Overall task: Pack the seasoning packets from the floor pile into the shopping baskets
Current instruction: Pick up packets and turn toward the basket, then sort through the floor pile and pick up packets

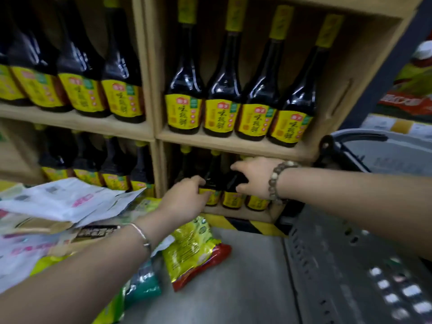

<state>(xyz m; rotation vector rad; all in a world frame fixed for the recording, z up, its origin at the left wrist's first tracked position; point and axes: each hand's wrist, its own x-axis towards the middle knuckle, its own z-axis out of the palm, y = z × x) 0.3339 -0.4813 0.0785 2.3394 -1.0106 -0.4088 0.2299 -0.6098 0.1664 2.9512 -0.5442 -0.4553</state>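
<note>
A pile of seasoning packets (58, 206) lies on the floor at the left, white, pink and green ones mixed. A yellow-green packet with a red end (194, 251) lies nearest the middle. A grey shopping basket (339, 253) stands at the right, its black handle (355, 139) raised. Both hands reach into the lowest shelf compartment. My left hand (187, 197) grips a dark bottle with a yellow label (212, 183). Around the neighbouring dark bottle (233, 190) curl the fingers of my right hand (254, 176).
A wooden shelf unit (154, 127) holds rows of dark sauce bottles with yellow labels (222, 113). A yellow-and-black striped strip (245, 224) runs along its base. Grey floor (233, 288) lies between pile and basket. Red and green goods (411, 85) sit far right.
</note>
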